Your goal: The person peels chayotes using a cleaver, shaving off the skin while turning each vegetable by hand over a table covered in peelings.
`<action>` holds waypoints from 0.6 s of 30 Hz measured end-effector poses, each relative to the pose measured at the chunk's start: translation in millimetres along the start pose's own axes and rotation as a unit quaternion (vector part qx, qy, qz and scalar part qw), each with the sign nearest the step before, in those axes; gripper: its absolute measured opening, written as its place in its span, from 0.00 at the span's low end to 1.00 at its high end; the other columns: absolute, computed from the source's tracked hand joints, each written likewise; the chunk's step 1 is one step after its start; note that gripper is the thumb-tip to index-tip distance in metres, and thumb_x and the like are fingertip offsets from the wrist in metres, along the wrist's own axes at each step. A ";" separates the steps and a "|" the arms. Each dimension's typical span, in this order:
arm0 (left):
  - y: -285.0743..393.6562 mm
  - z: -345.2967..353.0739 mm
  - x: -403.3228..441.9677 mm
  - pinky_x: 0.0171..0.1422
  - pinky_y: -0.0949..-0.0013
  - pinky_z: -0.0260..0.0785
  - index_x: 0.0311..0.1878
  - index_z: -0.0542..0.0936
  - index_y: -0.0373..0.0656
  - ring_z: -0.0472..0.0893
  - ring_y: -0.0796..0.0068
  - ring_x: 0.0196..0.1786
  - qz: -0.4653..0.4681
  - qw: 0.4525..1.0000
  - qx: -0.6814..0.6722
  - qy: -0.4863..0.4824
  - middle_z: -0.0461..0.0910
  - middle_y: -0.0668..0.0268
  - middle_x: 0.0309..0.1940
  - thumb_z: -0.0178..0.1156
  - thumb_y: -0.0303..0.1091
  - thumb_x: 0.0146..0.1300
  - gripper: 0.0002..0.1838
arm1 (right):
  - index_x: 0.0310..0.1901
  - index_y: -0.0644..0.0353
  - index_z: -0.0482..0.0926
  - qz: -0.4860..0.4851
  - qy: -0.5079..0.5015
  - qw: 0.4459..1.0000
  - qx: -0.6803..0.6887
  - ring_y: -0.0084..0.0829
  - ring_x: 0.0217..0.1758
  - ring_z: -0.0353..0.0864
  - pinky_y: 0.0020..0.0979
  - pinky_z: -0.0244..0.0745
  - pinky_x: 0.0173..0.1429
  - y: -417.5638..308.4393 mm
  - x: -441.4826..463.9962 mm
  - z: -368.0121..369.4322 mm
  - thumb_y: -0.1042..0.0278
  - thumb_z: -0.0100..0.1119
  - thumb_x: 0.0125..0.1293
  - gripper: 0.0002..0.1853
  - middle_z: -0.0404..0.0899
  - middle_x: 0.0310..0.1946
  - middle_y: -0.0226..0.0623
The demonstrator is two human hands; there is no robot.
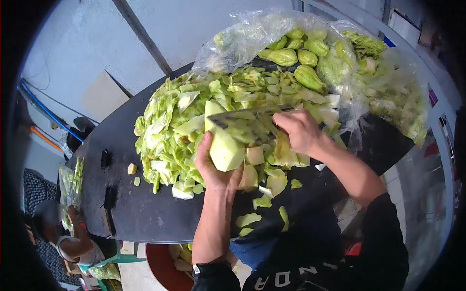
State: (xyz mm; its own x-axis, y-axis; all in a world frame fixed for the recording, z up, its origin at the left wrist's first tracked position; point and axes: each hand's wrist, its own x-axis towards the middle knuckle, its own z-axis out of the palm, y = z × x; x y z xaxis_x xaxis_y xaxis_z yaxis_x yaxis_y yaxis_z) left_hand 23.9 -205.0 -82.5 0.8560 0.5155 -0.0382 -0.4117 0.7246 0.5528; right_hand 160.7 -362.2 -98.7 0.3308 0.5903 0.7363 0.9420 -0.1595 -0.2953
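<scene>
My left hand [218, 169] is wrapped round the lower part of a pale green peeled vegetable [224, 150], held tilted above the table. In my right hand [298, 130] is the handle of a broad knife [242, 121]. Its blade points left, and its tip overlaps the upper part of the vegetable. Whether the blade touches it I cannot tell. Behind and below both hands lies a large heap of green peelings [170, 116]. A few loose peel pieces [248, 219] lie nearer my body.
Whole green vegetables [284, 57] lie in clear plastic at the back of the dark table [160, 216]. A bag of peelings [393, 97] is at the right. Below the table's front edge stands a red tub [158, 266]. Another person [80, 245] is at the lower left.
</scene>
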 end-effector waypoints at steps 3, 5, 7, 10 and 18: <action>-5.6 -16.0 -2.8 0.57 0.57 0.75 0.57 0.75 0.41 0.80 0.61 0.51 -0.046 0.998 -0.047 -0.002 0.81 0.60 0.50 0.58 0.48 0.64 0.25 | 0.27 0.59 0.70 -0.064 -0.039 0.997 0.034 0.45 0.25 0.79 0.42 0.70 0.27 -14.6 -3.3 -4.6 0.70 0.64 0.48 0.10 0.72 0.19 0.40; -6.5 -11.7 -3.4 0.56 0.57 0.76 0.57 0.75 0.40 0.81 0.60 0.49 -0.013 0.999 0.026 -0.018 0.80 0.58 0.50 0.59 0.49 0.63 0.26 | 0.29 0.60 0.73 -0.091 -0.018 0.993 0.074 0.46 0.26 0.79 0.42 0.71 0.28 -18.9 -1.4 -3.8 0.71 0.63 0.49 0.08 0.74 0.20 0.41; -4.5 -12.2 2.8 0.56 0.56 0.75 0.58 0.74 0.38 0.82 0.58 0.48 -0.041 0.998 0.004 -0.045 0.80 0.56 0.50 0.60 0.48 0.62 0.27 | 0.33 0.61 0.75 0.007 -0.048 0.997 0.068 0.49 0.30 0.81 0.44 0.72 0.29 -3.9 0.1 0.1 0.72 0.62 0.51 0.08 0.78 0.24 0.44; -1.5 -7.0 6.6 0.56 0.55 0.76 0.59 0.72 0.36 0.81 0.58 0.49 -0.056 0.994 0.004 -0.091 0.80 0.53 0.49 0.61 0.46 0.61 0.29 | 0.35 0.61 0.76 0.069 -0.062 0.996 -0.012 0.53 0.33 0.81 0.45 0.74 0.32 5.8 0.0 -3.8 0.72 0.62 0.52 0.08 0.81 0.28 0.46; -3.1 -15.6 2.2 0.54 0.51 0.78 0.64 0.69 0.37 0.81 0.55 0.51 -0.067 0.993 0.021 -0.092 0.78 0.50 0.51 0.59 0.49 0.59 0.34 | 0.34 0.62 0.77 0.074 -0.067 0.995 -0.003 0.54 0.30 0.78 0.44 0.73 0.34 2.1 -0.8 -4.0 0.69 0.64 0.53 0.09 0.80 0.27 0.47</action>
State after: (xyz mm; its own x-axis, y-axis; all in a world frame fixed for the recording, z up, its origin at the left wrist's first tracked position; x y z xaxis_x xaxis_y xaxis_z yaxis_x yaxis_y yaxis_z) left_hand 22.1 -199.0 -97.3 0.9466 0.3203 0.0360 -0.2793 0.7596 0.5874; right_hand 162.7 -366.1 -97.5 0.4562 0.6599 0.5971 0.8837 -0.2570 -0.3912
